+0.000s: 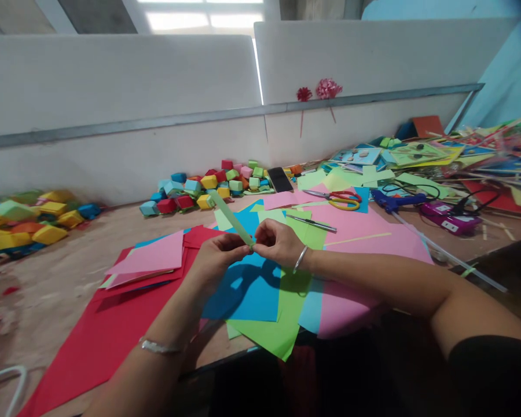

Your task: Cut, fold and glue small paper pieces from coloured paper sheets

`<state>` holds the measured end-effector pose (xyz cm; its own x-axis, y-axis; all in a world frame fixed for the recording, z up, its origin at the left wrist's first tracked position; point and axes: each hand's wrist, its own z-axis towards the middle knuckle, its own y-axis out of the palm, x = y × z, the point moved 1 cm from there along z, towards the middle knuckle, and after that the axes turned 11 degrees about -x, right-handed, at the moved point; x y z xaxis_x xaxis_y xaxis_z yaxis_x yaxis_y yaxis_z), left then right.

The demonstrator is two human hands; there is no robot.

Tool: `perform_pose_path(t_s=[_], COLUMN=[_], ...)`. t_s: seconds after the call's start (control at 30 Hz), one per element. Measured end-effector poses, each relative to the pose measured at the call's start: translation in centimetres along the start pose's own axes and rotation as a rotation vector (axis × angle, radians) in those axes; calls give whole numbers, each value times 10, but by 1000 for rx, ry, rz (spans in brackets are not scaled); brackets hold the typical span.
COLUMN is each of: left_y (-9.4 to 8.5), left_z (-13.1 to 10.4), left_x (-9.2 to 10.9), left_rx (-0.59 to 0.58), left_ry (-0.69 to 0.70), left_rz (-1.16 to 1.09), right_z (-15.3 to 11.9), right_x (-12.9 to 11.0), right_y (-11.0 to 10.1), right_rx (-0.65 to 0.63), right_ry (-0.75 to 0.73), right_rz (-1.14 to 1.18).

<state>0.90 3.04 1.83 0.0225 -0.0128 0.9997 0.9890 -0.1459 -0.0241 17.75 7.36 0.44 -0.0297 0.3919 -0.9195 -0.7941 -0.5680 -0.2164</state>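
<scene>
Hands (276, 240) pinching strip (231, 216), blue paper (252, 304) below

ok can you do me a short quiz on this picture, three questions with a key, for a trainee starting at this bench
1. What do the left hand and right hand pinch at one end?
a) a black rectangular phone
b) a narrow pale green paper strip
c) a large red paper sheet

2. True or false: in the picture, the metal scissors with red and yellow handles lie left of the dark blue plastic glue gun.

3. How many frilly flower-like decorations on thin sticks show at the straight grey rail?

Key: 1. b; 2. true; 3. two, one red and one pink.
</scene>
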Motion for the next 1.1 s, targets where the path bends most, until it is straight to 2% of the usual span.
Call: perform_pose_path(t_s=[0.17,0.33,0.5,0.63,0.87,1.0,1.1], left_y=[8,17,18,17,13,16,18], left_z=[-3,-5,-4,-2,-2,-2,-2], left_x=[8,9,7,7,7,7,7], left_rx=[18,-49,-3,10,52,67,123], left_ry=[-1,-21,-23,32,113,139,144], left_rz=[14,-78,1,36,95,129,171], right_z=[1,3,5,5,6,4,5], right_x=[-4,-8,-6,-2,2,2,1], right_y=[-1,-5,-5,-5,-7,-6,-6], right_rx=[-6,39,21,15,-95,-77,-44], right_ry=[46,60,63,64,109,145,158], right_rz=[14,2,61,85,152,211,244])
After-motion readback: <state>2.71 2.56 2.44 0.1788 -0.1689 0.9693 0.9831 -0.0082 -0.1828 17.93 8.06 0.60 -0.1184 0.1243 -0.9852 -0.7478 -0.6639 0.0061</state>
